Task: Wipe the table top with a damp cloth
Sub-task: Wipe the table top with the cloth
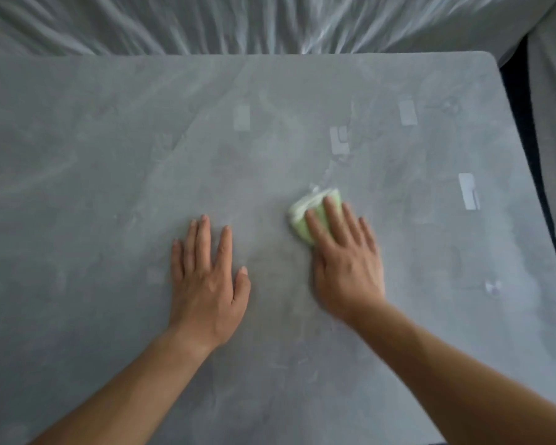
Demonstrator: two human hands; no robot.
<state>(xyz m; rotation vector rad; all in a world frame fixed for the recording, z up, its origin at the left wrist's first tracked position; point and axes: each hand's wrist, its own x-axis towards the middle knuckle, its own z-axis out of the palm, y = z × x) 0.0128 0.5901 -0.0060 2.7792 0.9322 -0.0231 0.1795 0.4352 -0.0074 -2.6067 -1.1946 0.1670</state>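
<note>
Two bare hands rest on the grey table top (77, 187). Starting from the left, the left hand (206, 277) lies flat and empty, fingers spread a little, palm down as if bracing. Just right of it, the right hand (344, 255) presses a folded pale green cloth (305, 213) against the surface with flat fingers, not a closed grip; only the cloth's far edge shows past the fingertips. Further right and beyond, several strips of clear tape (468, 191) stick to the top. Wiping looks to be under way near the middle. Next likely comes a sweep toward unwiped areas, keeping even pressure and working around or over the tape.
</note>
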